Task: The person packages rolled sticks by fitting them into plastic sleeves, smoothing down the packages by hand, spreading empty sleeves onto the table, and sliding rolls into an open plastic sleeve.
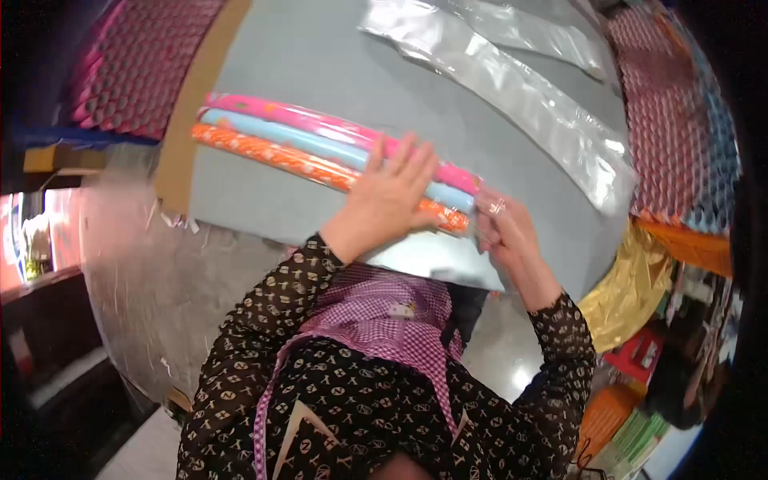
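Three patterned rolls, which look like wrapping paper, lie side by side at a slant in the head view: a pink roll, a light blue roll and an orange roll. Shiny clear film covers them as one bundle. My left hand lies flat across the rolls near their right end, fingers spread. At that end my right hand has its fingers curled on the loose end of the clear plastic sleeve. Its fingertips are partly hidden and slightly blurred.
Flat clear plastic sleeves lie on the grey table at the upper right. Stacked rolls stand at the far left and far right. Gold film hangs beside the table's right edge.
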